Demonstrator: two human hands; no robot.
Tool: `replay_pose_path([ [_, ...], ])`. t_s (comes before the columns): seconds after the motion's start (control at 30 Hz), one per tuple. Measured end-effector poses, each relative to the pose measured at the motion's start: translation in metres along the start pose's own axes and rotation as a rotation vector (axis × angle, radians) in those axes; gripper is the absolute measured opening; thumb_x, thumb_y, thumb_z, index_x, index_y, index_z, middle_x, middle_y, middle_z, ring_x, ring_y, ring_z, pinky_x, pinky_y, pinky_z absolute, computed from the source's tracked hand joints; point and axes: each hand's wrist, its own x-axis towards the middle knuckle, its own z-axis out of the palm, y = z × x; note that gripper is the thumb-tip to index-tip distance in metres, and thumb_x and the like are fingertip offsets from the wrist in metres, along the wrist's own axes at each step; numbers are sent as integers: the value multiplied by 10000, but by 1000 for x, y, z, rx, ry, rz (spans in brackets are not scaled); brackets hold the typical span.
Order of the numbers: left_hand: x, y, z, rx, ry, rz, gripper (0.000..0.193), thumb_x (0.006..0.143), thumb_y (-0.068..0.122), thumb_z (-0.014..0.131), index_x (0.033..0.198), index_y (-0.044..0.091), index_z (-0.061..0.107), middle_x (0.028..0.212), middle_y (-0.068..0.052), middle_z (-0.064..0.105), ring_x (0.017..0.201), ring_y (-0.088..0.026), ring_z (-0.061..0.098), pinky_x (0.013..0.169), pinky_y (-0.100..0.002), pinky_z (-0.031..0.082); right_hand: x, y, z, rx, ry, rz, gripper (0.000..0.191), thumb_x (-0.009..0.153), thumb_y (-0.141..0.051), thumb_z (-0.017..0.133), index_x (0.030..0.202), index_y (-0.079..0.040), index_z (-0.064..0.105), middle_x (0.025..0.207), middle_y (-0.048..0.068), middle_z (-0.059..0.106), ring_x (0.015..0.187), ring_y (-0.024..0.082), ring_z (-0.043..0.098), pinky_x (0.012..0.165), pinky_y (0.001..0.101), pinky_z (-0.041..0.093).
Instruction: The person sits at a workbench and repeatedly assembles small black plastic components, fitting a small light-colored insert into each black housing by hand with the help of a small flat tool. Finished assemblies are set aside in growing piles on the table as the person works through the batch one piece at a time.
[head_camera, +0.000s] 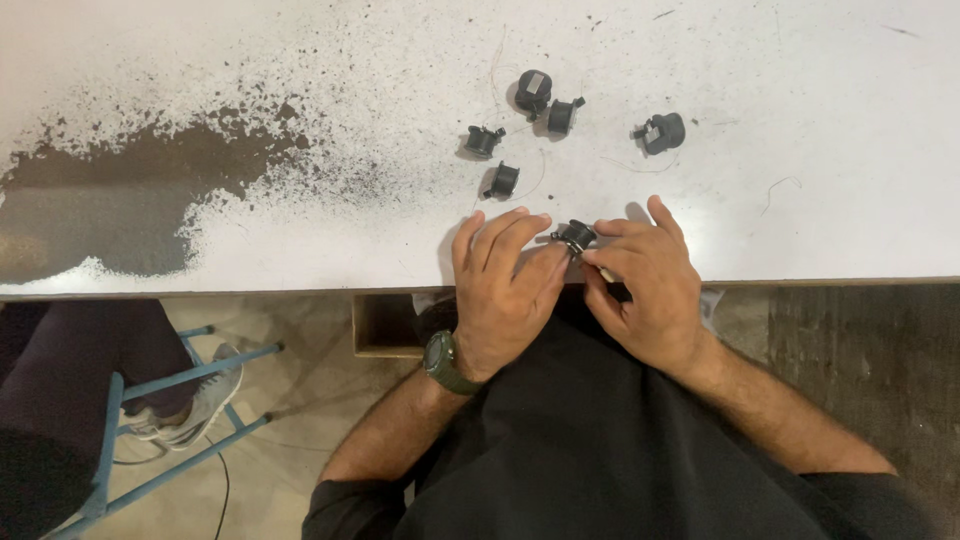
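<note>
My left hand (503, 290) and my right hand (645, 285) meet at the near edge of a white worktable (800, 200). Between their fingertips sits a small black plastic spool-like part (576, 236), gripped by both hands. My right hand also pinches a thin pale stick-like piece (604, 273) against the part. A green wristwatch (445, 363) is on my left wrist. Several more black parts of the same kind lie farther back on the table, among them one (533, 92), another (664, 132) and a third (501, 180).
Thin loose wire strands (780, 185) lie on the table. The tabletop's left side has a worn dark patch (130, 200). A small brown box (385, 325) hangs under the table edge. At lower left, another person's leg and shoe (200, 400) rest on a blue stool frame (160, 390).
</note>
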Motion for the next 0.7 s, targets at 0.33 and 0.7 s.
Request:
replay_pose_path([
  [0.33,0,-5,2,69,-3,156,103,933,82,776,1010,104,711,1381,-75,606,1361,-283,525,1184,-513,397,6,-3,0,50,25,20,332,803,56,824,1068,-41,651,1019,121,677,1105,319,701,1128,540,522],
  [0.7,-2,1,4,57,59,89,200,928,98,798,1113,132,732,1352,-68,605,1284,-258,554,1155,-507,407,6,-2,-4,87,-16,33,307,803,54,815,1054,-31,660,995,124,682,1096,328,700,1149,552,510],
])
